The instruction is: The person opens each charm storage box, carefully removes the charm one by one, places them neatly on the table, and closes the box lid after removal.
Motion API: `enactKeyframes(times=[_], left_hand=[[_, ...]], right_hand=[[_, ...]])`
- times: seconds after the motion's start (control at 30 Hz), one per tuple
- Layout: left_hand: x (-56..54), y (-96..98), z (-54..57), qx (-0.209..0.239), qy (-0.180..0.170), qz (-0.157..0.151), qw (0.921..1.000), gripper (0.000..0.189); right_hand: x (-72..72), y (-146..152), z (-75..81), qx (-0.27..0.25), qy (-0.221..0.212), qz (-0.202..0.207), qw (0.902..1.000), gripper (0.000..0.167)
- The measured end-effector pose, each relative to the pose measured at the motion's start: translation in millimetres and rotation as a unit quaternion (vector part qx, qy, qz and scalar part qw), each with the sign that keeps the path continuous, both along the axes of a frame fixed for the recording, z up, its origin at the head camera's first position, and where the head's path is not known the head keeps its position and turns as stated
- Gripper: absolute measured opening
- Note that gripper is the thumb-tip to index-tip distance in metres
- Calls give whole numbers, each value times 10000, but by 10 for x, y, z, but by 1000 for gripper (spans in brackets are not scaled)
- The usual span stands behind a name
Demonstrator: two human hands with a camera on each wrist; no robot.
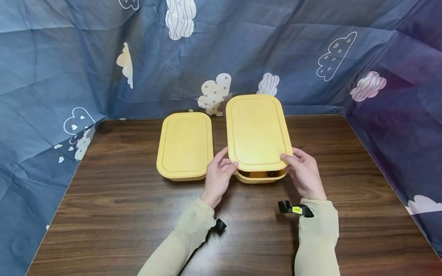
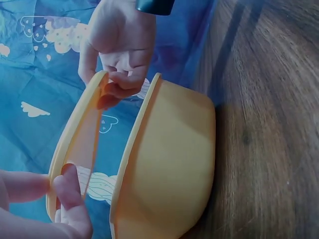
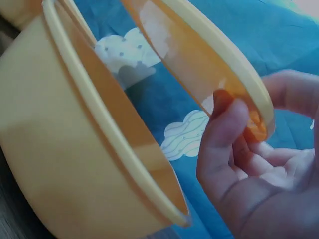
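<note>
Lid (image 1: pixel 259 132) and box (image 2: pixel 174 154) lie one above the other, the lid's long axis running from the person toward the cloth (image 1: pixel 241 46), its far end leaning slightly left. It is held over the box, right of a lidded box (image 1: pixel 185 147) on the table (image 1: pixel 131 214). A gap parts it from the box's rim, and both wrist views show it roughly parallel to that rim. The lidded box also has its long side running near to far.

Left hand (image 1: pixel 217 178) pinches the lid's near left corner, thumb on top, fingers under the edge; its forearm slants in from the lower left. Right hand (image 1: pixel 306 174) grips the near right corner likewise, thumb above and fingers beneath, its forearm coming almost straight up. Both wear pale sleeves (image 1: pixel 317 237).

The lid is yellow, a rectangle with rounded corners, shiny on top, a line tracing just inside its border. Its underside looks orange near the fingers.
</note>
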State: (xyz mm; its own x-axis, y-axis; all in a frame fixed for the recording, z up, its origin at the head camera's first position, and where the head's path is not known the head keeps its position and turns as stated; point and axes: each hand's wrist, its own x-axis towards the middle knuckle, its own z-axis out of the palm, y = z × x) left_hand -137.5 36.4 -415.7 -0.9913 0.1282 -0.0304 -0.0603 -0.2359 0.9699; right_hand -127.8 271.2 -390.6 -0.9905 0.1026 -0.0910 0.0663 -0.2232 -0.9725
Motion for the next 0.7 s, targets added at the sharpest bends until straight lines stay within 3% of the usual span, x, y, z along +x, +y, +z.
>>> enactKeyframes(times=[0.13,0.3,0.53,0.7], left_hand=[[-9,6,-12,230,-97,50,9997,58],[-26,23,-43,215,-52,-30,9998,57],[-26,25,-45,-43,159,-166,9997,55],[-30,13,-65,-643,364,-183,9971,44]], right_hand=[[18,3,6,-210,212,137,9995,28],[29,-11,17,-261,352,-260,9987,20],[34,0,46,-575,485,-744,9944,15],[38,44,58,-937,514,-1221,9867,15]])
